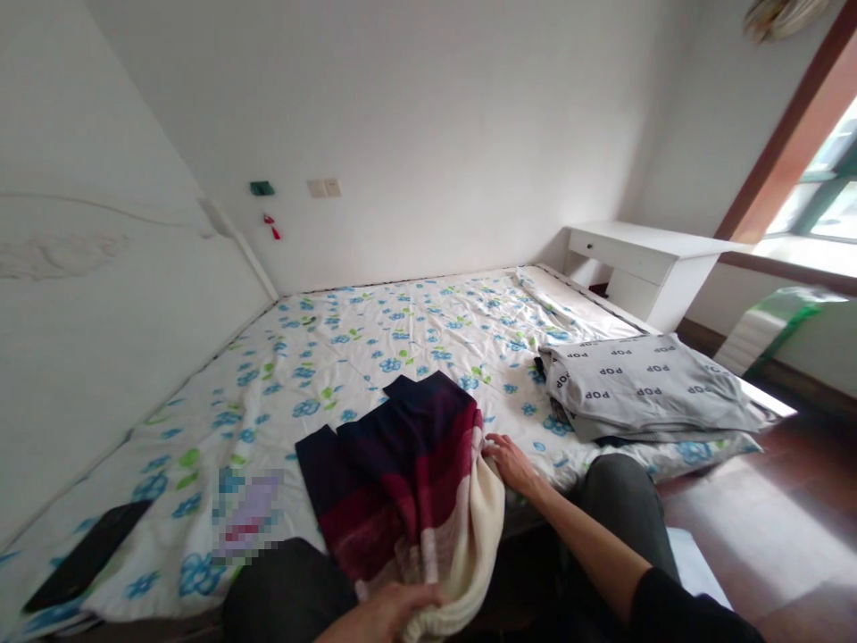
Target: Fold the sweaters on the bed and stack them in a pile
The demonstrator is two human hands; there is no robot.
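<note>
A knit sweater [435, 473] with navy, burgundy and cream bands lies partly on the bed's front edge, its cream ribbed hem hanging toward me between my knees. At the bottom of the view my left hand [395, 612] is closed on the cream hem. My right hand [512, 460] is at the sweater's right side, its fingers curled at the burgundy and cream edge. Some of the right fingertips are hidden by the fabric.
A bed with a blue-flowered sheet [402, 335] spreads before me. Folded grey clothing printed "POP" [643, 379] lies at the right. A black phone-like object [90, 549] and a blurred purple item [247, 513] are at the left. A white desk [629, 250] stands behind.
</note>
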